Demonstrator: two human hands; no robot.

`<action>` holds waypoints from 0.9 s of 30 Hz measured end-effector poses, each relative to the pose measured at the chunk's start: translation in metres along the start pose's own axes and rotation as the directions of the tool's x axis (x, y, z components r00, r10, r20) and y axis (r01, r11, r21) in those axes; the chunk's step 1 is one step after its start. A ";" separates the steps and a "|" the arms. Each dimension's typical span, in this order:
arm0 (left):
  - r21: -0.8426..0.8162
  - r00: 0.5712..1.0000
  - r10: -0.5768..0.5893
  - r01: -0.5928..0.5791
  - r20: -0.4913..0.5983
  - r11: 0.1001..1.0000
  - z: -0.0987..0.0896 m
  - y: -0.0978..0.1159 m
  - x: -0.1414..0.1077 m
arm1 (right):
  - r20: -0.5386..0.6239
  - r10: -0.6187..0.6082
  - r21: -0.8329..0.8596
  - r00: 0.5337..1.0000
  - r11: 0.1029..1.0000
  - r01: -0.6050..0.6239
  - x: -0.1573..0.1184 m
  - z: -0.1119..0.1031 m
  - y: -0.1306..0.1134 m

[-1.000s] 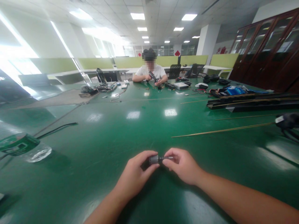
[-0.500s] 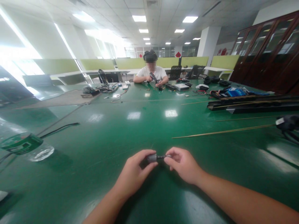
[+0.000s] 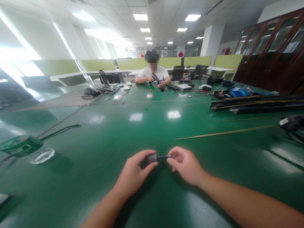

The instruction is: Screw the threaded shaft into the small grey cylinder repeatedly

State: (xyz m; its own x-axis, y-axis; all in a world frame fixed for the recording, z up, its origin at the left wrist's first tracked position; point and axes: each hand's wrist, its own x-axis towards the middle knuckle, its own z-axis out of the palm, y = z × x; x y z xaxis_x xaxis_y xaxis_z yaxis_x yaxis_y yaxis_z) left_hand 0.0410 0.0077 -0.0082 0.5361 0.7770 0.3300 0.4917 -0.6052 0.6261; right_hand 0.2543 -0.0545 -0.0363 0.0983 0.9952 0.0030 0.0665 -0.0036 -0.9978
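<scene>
Watching the head view, only feed I've got: left hand [image 3: 136,169] has a grey cylinder [image 3: 152,158] gripped between thumb and fingers, right hand [image 3: 186,164] pinches the far end of a dark slim shaft [image 3: 161,157] projecting from it. Part sits sideways between both hands, low over the green tabletop [image 3: 154,202]. Reads to me as a two-ended hold to keep cylinder and shaft in line, joint exposed to the camera. Cylinder's left end is hidden in the left grip, shaft tip partly behind the right fingers; too blurred to say whether it's one piece or two. Can't confirm table contact. Plastic bottle [image 3: 22,146] cut off by left edge; co-worker's dark handheld tool [image 3: 155,78] too small to identify.
</scene>
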 end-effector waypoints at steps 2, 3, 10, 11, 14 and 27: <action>-0.001 1.000 -0.003 0.003 0.005 1.000 -0.001 -0.001 0.000 | 0.001 -0.002 -0.003 1.000 1.000 0.002 0.000 0.000 0.000; 0.001 1.000 -0.001 0.001 0.007 1.000 -0.002 -0.001 0.000 | 0.001 -0.002 -0.007 1.000 1.000 0.002 0.000 0.000 0.000; 0.010 0.999 0.034 -0.034 0.000 0.999 -0.006 -0.002 0.001 | -0.006 -0.007 -0.014 1.000 1.000 0.007 0.000 -0.001 0.000; 0.010 1.000 0.031 -0.031 0.004 0.999 -0.006 -0.002 0.001 | -0.007 -0.008 -0.014 1.000 1.000 0.008 0.000 -0.001 0.000; 0.003 1.000 0.019 -0.019 0.005 1.000 -0.005 -0.003 0.001 | -0.012 -0.003 -0.006 1.000 1.000 0.003 0.001 -0.001 0.001; -0.540 0.768 -0.569 0.357 -0.295 0.762 -0.031 -0.008 0.012 | 0.058 -0.014 0.165 0.998 0.986 0.004 0.006 -0.004 0.005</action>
State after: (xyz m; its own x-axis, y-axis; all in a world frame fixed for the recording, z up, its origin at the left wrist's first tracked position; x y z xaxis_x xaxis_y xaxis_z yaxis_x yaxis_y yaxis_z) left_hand 0.0225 0.0266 0.0124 -0.0702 0.9920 0.1053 0.1953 -0.0899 0.9766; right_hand 0.2594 -0.0485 -0.0411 0.0392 0.9991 0.0128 -0.0984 0.0166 -0.9950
